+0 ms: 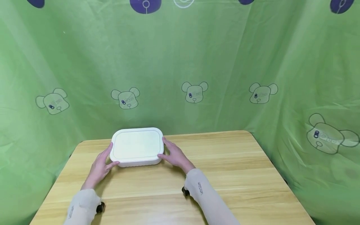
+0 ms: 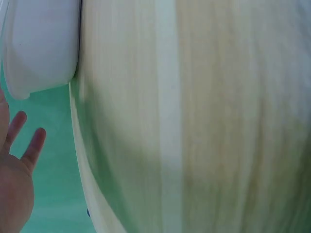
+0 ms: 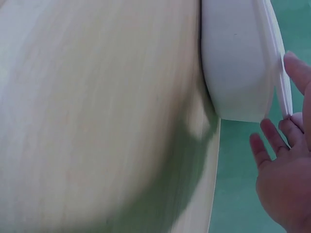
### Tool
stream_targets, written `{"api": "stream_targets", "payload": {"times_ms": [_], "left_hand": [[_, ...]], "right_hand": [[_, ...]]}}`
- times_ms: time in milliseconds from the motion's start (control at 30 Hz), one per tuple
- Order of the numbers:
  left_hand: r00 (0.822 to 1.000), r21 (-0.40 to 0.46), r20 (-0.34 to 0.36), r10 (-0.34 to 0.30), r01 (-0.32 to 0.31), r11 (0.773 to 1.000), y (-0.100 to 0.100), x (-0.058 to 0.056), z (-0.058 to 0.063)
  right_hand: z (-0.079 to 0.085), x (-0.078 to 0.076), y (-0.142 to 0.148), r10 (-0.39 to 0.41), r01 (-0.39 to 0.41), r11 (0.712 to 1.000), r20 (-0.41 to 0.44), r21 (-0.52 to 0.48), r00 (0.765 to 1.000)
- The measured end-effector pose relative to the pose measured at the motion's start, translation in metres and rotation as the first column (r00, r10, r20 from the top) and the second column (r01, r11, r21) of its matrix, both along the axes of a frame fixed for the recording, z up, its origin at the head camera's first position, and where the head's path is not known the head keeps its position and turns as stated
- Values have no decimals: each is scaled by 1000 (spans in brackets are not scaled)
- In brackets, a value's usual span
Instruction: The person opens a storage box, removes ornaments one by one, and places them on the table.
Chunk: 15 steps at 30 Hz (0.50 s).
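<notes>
A white rectangular box with rounded corners stands at the far left part of the table, under a white lid. My left hand holds the lid's left end, thumb at the front corner and fingers along the side. At the other end my right hand grips the lid, thumb at the front corner. In the right wrist view a narrow gap shows between lid and box near the fingers. Two straight, spread fingers of the left hand show in the left wrist view. The box's inside is hidden.
The wooden table has its far edge just behind the box. A green curtain with bear-head outlines hangs behind and along both sides. Beige sleeves cover both forearms, with a small dark device at each wrist.
</notes>
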State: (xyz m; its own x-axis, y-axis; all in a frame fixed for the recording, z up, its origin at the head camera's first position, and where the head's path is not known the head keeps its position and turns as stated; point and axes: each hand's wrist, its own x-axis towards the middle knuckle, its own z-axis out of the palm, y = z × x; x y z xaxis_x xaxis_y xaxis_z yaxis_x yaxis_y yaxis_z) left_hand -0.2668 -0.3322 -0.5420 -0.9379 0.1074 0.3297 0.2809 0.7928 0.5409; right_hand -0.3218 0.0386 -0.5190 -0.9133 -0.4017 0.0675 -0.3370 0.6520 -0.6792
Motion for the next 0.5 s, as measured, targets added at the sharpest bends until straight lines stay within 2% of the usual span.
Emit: {"api": "stream_targets", "payload": {"times_ms": [100,233,500], "left_hand": [[1000,2,-1,12,-12,1000,1,2,3],[999,25,32,14,-15,1000,4,6,8],[999,110,31,8,-11,994,9,12,17]], "right_hand": [[1,0,0,-15,14,997,-8,-69,1000],[1,0,0,-41,38,984,-15,-175,999],[-1,2,4,-62,61,963,2,-262,998]]}}
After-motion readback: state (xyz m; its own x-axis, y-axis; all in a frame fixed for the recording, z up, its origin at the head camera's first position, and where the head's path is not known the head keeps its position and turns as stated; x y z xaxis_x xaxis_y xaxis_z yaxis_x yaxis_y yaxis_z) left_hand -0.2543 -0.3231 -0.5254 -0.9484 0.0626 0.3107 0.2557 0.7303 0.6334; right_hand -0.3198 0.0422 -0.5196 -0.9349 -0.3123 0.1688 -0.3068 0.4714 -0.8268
